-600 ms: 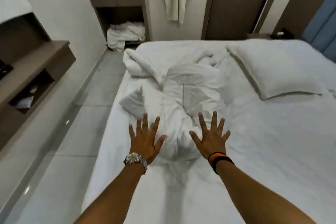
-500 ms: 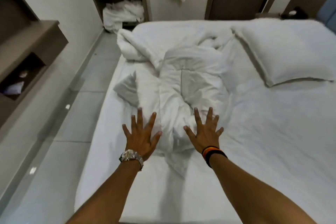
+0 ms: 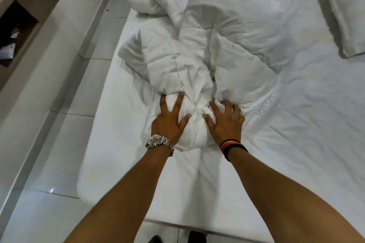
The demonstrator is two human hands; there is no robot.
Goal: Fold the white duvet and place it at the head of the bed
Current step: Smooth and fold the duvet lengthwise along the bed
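Note:
The white duvet (image 3: 213,49) lies crumpled in a long heap down the left half of the bed (image 3: 296,134). Its near end is bunched into a tight knot between my hands. My left hand (image 3: 169,120), with a metal watch on the wrist, presses on the left side of that bunch, fingers spread and digging into the cloth. My right hand (image 3: 225,120), with dark bands on the wrist, has its fingers curled into the folds on the right side.
A white pillow (image 3: 347,6) lies at the bed's far right. A pale tiled floor (image 3: 59,144) runs along the left of the bed. A brown wall shelf (image 3: 19,25) with an open niche stands at the far left. The foot edge of the bed is just below my forearms.
Both hands came down from hovering with fingers spread and now press and clutch the near end of the duvet. My head has tipped down and closer to the bed.

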